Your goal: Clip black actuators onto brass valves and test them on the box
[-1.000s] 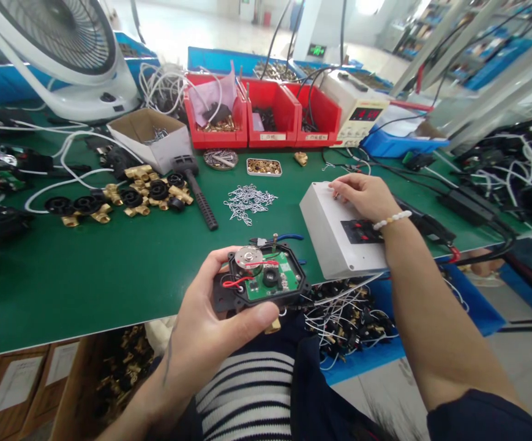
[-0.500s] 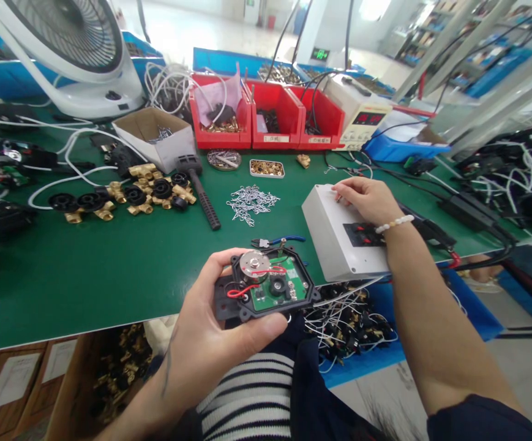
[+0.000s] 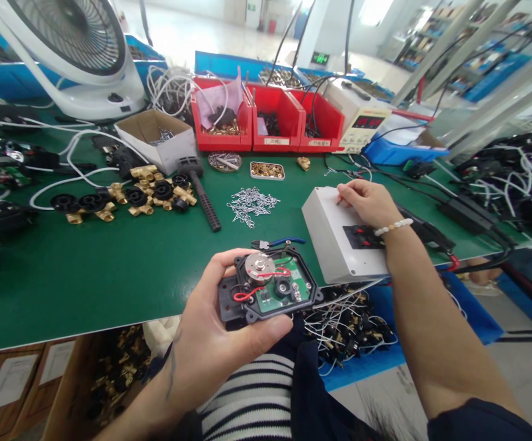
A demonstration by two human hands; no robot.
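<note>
Head view: the left hand (image 3: 220, 324) has a firm grip on an open black housing (image 3: 228, 298), fingers behind it and thumb along its near edge, holding it up just in front of the green tabletop (image 3: 109, 263). Inside the housing show a green circuit board (image 3: 297, 268), a round silver metal part (image 3: 260, 266) and a red wire (image 3: 247, 295) bent into a loop.

The right hand (image 3: 367, 199), with a beaded bracelet (image 3: 393, 227) at its wrist, reaches over a pale grey box (image 3: 327, 236) to the right of the housing. Its thumb and fingertips are drawn together at a small metallic stub on the box's top; whether this grip pinches the stub or merely touches it, I cannot tell. A black terminal panel (image 3: 361, 237) with red parts sits on the box near the wrist.

Blue-handled pliers (image 3: 288, 241) lie just beyond the housing, and past them a loose heap of wire clips (image 3: 253, 205). Farther back are a small tin (image 3: 267, 176) of brass parts and a brass fitting (image 3: 303, 163), in front of three red bins (image 3: 277, 144).
</note>
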